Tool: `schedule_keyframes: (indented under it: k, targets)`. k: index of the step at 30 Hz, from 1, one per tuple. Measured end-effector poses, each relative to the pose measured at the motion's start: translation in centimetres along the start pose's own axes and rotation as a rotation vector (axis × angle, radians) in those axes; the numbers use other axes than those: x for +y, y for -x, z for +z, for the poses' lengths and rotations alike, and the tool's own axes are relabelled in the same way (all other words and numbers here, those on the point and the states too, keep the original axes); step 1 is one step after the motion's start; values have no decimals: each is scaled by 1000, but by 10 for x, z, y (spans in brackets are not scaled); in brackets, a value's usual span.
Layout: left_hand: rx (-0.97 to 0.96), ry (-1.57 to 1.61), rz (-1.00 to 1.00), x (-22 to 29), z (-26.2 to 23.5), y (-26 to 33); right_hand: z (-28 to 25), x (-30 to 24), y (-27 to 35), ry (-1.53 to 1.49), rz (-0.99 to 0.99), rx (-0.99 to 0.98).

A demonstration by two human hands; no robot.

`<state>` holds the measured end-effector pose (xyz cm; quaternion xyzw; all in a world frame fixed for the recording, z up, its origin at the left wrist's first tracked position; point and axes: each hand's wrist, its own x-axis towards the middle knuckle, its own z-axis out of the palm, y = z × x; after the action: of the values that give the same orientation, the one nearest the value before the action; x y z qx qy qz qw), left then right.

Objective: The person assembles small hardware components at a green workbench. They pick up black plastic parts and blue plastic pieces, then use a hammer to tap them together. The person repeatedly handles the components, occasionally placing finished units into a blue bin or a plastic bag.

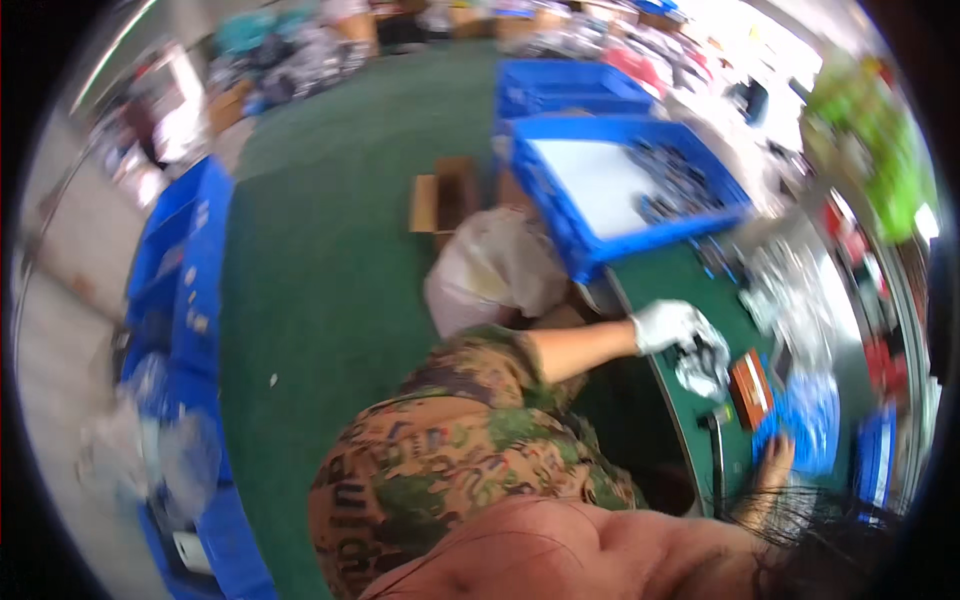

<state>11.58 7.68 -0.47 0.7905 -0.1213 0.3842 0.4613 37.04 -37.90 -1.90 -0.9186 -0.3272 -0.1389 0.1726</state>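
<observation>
My left hand [667, 326], in a white glove, reaches over the green tabletop [735, 302] from its near edge. Its fingers close on a clear plastic bag [702, 378] with dark pieces showing in it. Farther down the table, my right hand [776, 462] lies against a blue plastic bag [816, 415]; motion blur hides how its fingers are set. Between the two hands are a small orange-brown box [751, 390] and a dark, long-handled tool [717, 445] whose kind I cannot make out.
A blue crate [590, 245] of small dark parts stands at the table's far end, beside crumpled clear bags [790, 290]. A white sack [480, 275] and an open cardboard box [455, 195] sit on the green floor. Blue bins [205, 280] line the left wall.
</observation>
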Motion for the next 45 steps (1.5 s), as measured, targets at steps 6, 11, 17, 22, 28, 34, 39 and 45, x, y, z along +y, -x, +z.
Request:
schedule_keyframes:
  k: [6, 11, 17, 22, 28, 34, 39, 45]
  targets:
    - [-299, 773, -785, 17, 0, 25, -30, -39, -22, -141, 97, 252]
    - [-380, 768, -931, 68, 14, 56, -30, -69, 2, -222, 193, 301]
    - [-475, 719, -925, 72, 26, 70, -6, -52, 15, -335, 349, 222]
    - [-500, 669, -927, 86, 27, 72, -54, -111, 19, -1173, 508, 325]
    - [-534, 646, -920, 103, 37, 76, -43, -217, 73, -1953, 366, -25]
    - [-558, 626, -900, 103, 38, 82, -34, -240, 91, -1458, 424, 44]
    - [-577, 650, -907, 101, 37, 84, -77, -167, 69, 42, 168, 194]
    - [-561, 657, -903, 97, 39, 87, -56, -116, 101, 357, 213, 31]
